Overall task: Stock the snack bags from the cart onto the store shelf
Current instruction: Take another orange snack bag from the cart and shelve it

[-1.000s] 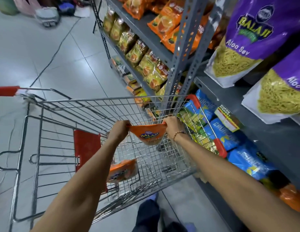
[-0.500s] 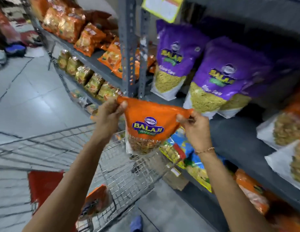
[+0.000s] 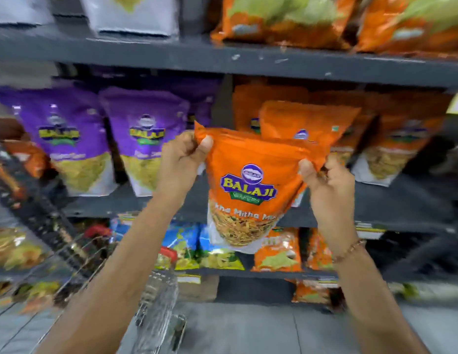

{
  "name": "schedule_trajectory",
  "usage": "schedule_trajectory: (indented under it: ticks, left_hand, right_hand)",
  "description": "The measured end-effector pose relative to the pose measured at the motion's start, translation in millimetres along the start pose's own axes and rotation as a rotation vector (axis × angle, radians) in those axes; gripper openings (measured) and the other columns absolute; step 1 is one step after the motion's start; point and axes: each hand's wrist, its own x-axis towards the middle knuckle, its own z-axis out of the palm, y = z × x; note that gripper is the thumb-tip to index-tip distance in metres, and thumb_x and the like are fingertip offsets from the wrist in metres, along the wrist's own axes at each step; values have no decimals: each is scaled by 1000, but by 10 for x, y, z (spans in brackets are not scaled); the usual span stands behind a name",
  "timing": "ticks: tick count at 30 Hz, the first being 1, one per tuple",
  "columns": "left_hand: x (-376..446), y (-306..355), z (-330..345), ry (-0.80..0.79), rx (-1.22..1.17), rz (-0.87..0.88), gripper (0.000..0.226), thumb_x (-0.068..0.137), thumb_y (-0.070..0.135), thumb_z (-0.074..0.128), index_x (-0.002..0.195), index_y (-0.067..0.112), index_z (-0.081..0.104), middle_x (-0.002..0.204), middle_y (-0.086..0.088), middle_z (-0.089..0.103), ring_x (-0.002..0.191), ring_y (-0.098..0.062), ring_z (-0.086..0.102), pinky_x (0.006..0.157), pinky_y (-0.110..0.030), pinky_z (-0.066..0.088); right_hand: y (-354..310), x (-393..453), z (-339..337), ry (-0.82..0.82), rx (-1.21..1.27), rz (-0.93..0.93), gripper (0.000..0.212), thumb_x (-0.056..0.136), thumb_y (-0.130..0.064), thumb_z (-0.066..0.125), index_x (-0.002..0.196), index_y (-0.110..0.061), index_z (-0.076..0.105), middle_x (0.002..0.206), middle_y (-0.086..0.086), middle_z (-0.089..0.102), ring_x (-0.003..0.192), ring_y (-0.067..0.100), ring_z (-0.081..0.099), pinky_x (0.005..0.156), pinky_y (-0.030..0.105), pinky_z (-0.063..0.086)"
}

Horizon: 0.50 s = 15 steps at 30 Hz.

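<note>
You hold one orange snack bag (image 3: pixel 251 185) up in front of the middle shelf (image 3: pixel 391 200), and it hangs in the air with nothing under it. Your left hand (image 3: pixel 180 162) is pinched shut on the bag's top left corner, and your right hand (image 3: pixel 325 182) is pinched shut on its top right corner. Just behind the bag, a little to the right, stand more orange bags (image 3: pixel 307 121) of the same kind, so that looks like the spot it should go. To the left stand the purple bags (image 3: pixel 143 139), and the cart (image 3: pixel 156 297) is down low and near you, but it is blurry and you cannot see what is left in it. Here is what could go wrong. You only hold the bag by its thin top edge, so it could slip out if one hand lets go too soon. If you push it in fast, its bottom could knock the orange bags behind it and tip them over. If you set it too close to the shelf's near edge, it could lean out and fall to the floor (image 3: pixel 248 328). It could also land too far left, by the purple bags, where it does not belong. The bag is soft, so a hard squeeze could crush the snacks inside.
</note>
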Motion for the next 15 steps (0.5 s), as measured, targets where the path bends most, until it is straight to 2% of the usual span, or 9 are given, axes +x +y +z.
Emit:
schedule_trajectory:
  ticks: [1, 3, 5, 7, 9, 11, 12, 13, 15]
  left_hand:
    - [35, 8, 229, -30, -13, -6, 15, 91, 15, 55, 78, 15, 60, 66, 7, 67, 61, -3, 56, 63, -20, 48]
    - [97, 5, 682, -96, -44, -17, 13, 91, 14, 55, 81, 11, 63, 73, 5, 71, 70, -7, 61, 70, -26, 52]
    - [140, -6, 1100, -156, -39, -28, 17, 89, 20, 58, 82, 7, 64, 83, -12, 70, 79, -19, 60, 77, -43, 54]
    - [180, 1, 1479, -166, -27, -32, 34, 85, 32, 62, 80, -1, 62, 85, -22, 67, 81, -23, 58, 81, -57, 52]
    - [207, 16, 1839, -159, -37, -41, 36, 86, 30, 61, 79, -6, 59, 84, -22, 65, 81, -23, 58, 81, -59, 51]
    - [235, 20, 2152, -128, -38, -57, 32, 88, 24, 59, 80, -7, 59, 89, -30, 67, 80, -26, 60, 80, -58, 51]
    - [246, 21, 2289, -108, -34, -61, 34, 88, 25, 59, 83, -9, 58, 92, -32, 67, 80, -29, 62, 80, -58, 51]
    - [269, 4, 2410, -93, -26, -65, 35, 88, 27, 60, 85, -9, 58, 92, -30, 68, 81, -30, 63, 80, -58, 52]
    - [320, -36, 2629, -71, -11, -80, 29, 87, 28, 60, 78, 0, 59, 82, -15, 69, 79, -24, 63, 76, -49, 54]
  right_hand:
    - [49, 67, -178, 52, 1, 8, 5, 90, -19, 55, 89, -15, 58, 81, -6, 63, 70, -9, 57, 65, 7, 45]
    - [171, 235, -533, 140, -19, 25, 8, 90, -17, 55, 88, -10, 59, 74, -15, 62, 65, -10, 55, 65, 8, 44]
    - [313, 429, -874, 208, -16, 57, 13, 90, -14, 55, 79, -10, 58, 59, -20, 63, 58, -10, 53, 60, 7, 42]
    - [478, 634, -1187, 247, -6, 73, 18, 90, -13, 55, 72, -9, 55, 53, -25, 61, 53, -9, 52, 55, 5, 40]
    - [636, 833, -1472, 251, 6, 75, 26, 90, -18, 56, 81, 6, 55, 62, -11, 66, 60, -3, 53, 61, 16, 47]
    - [766, 1020, -1714, 241, 2, 65, 38, 88, -26, 58, 89, 12, 53, 82, 24, 66, 73, 15, 55, 71, 36, 50]
    - [824, 1109, -1823, 238, -3, 61, 43, 86, -32, 60, 89, 10, 54, 88, 33, 63, 77, 20, 54, 73, 43, 51]
    - [888, 1201, -1927, 232, -11, 55, 49, 83, -40, 62, 87, 8, 54, 88, 32, 62, 78, 22, 53, 74, 48, 51]
    - [1009, 1362, -2093, 221, -30, 45, 64, 72, -57, 63, 82, 5, 53, 79, 22, 57, 75, 21, 49, 70, 46, 48]
